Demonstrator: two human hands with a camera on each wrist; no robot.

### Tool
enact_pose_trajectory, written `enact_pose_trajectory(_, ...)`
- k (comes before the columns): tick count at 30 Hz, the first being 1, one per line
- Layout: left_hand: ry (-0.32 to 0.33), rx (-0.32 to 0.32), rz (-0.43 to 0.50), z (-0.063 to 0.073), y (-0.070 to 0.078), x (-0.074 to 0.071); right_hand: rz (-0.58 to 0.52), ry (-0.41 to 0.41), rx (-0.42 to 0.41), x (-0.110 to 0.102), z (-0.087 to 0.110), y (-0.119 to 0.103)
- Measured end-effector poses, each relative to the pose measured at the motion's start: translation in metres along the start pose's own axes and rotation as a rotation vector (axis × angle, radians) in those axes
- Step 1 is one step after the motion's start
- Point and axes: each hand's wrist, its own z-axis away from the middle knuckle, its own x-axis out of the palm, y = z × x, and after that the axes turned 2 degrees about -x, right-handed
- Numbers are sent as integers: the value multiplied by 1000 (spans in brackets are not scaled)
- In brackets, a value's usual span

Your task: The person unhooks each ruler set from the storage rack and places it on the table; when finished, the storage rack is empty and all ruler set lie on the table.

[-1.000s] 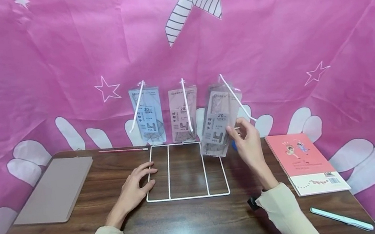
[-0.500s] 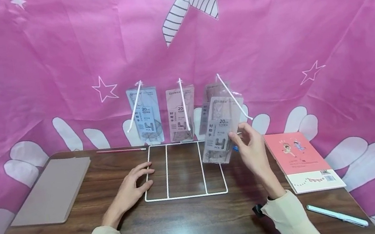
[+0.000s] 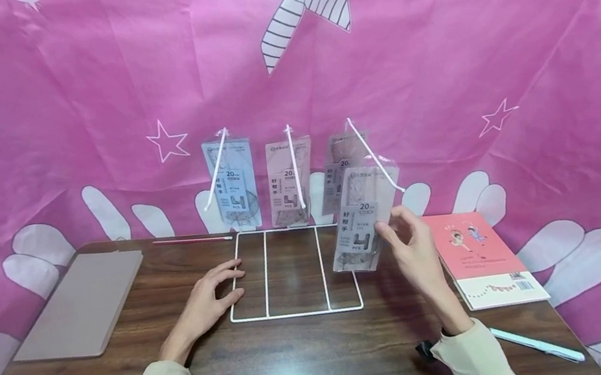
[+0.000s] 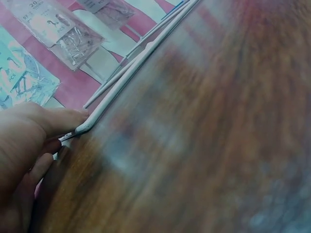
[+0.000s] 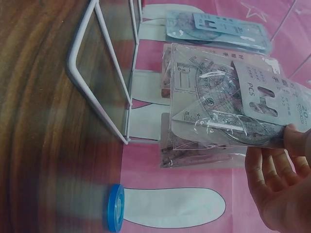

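In right hand (image 3: 419,255), glossy plastic packet (image 3: 361,217)

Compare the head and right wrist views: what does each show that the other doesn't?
Only the head view: the left hand, grey notebook, coral book and white pen.

Only the right wrist view: the blue round object and legible scale marks on the protractor.

Both: the right hand pinching the clear packet, the white wire rack and light-blue packet.

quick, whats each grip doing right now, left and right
Left grip: open, fingers resting at the white wire frame.
Right grip: closed, holding a clear ruler-set packet by its edge.
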Motion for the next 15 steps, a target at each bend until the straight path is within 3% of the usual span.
enact_pose_trajectory(15, 16, 24, 2, 1, -1, 1, -8, -60, -51, -17, 16, -7)
